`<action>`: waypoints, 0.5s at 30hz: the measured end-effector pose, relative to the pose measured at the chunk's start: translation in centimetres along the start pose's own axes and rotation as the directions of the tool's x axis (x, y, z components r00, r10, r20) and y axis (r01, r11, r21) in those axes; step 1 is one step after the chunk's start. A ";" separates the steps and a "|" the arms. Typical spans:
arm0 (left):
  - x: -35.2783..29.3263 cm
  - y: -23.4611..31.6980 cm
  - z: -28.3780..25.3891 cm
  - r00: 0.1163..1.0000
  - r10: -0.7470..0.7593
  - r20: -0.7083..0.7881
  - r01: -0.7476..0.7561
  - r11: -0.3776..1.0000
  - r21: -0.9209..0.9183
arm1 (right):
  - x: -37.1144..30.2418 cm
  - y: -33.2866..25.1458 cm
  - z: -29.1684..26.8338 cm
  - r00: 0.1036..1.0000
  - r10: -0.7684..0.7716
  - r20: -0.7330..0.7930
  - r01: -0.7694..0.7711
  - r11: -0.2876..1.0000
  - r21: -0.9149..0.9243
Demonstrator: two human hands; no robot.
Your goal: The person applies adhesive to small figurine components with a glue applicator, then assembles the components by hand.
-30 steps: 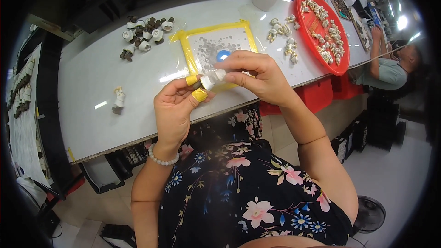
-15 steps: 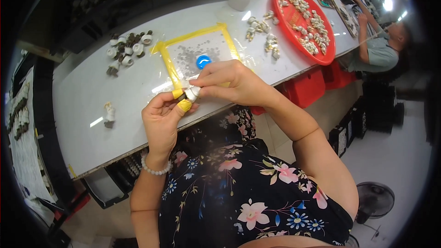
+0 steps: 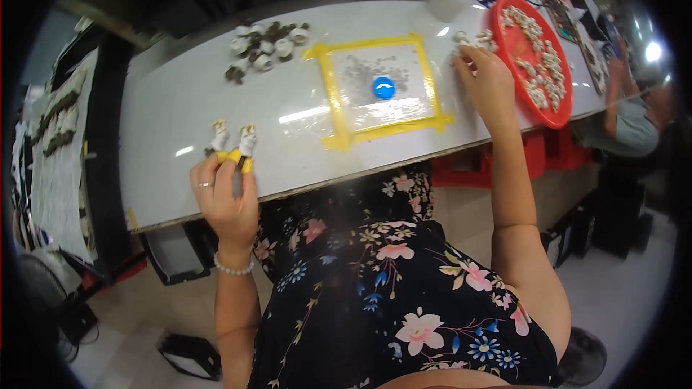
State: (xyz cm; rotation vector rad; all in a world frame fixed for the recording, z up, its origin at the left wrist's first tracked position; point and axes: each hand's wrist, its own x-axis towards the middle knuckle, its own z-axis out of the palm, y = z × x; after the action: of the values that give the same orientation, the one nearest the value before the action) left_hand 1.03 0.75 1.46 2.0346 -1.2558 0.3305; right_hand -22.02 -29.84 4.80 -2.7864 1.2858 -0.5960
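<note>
White-and-dark figurine (image 3: pixel 247 142) with a yellowish top: upright or tilted unclear, at the near left of the white surface (image 3: pixel 162 119). Its dark base is grasped between the yellow-taped fingers of the left hand (image 3: pixel 228 198). A 2nd, similar figurine (image 3: pixel 219 134) is just beside it, to the left.

Right hand (image 3: pixel 490 86): well apart, at the right of the surface, fingers bent down at a loose group of small white pieces (image 3: pixel 487 40); cannot tell whether they grasp 1.

Between the hands, a panel edged in yellow tape (image 3: pixel 355 104), spotted grey, a round blue piece (image 3: pixel 383 88) on it. Beyond, to the left: a cluster of dark-and-white pieces (image 3: pixel 267 47). Right of the right hand: a red tray (image 3: pixel 517 45) bearing many small white pieces. Farther right, a person in a pale green top (image 3: pixel 636 133).
</note>
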 end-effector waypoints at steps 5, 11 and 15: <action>0.4 0.2 -0.4 0.994 -0.095 -0.053 0.098 0.993 0.065 | -0.2 -1.2 0.5 0.995 -0.103 0.008 0.101 0.987 0.125; 0.6 -1.6 0.1 0.994 -0.109 0.001 0.109 0.991 0.076 | -1.3 -1.5 1.0 0.965 -0.258 -0.041 0.261 0.948 0.182; 1.7 -1.1 -0.1 0.992 -0.127 0.000 0.127 0.989 0.079 | -1.6 -0.9 1.3 0.937 -0.330 -0.112 0.345 0.921 0.180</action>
State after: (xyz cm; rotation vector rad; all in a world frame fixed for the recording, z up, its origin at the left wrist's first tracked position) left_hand 2.82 0.00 2.02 2.1722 -1.1254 0.3189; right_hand -21.85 -28.28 3.26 -2.8541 0.7035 -0.8065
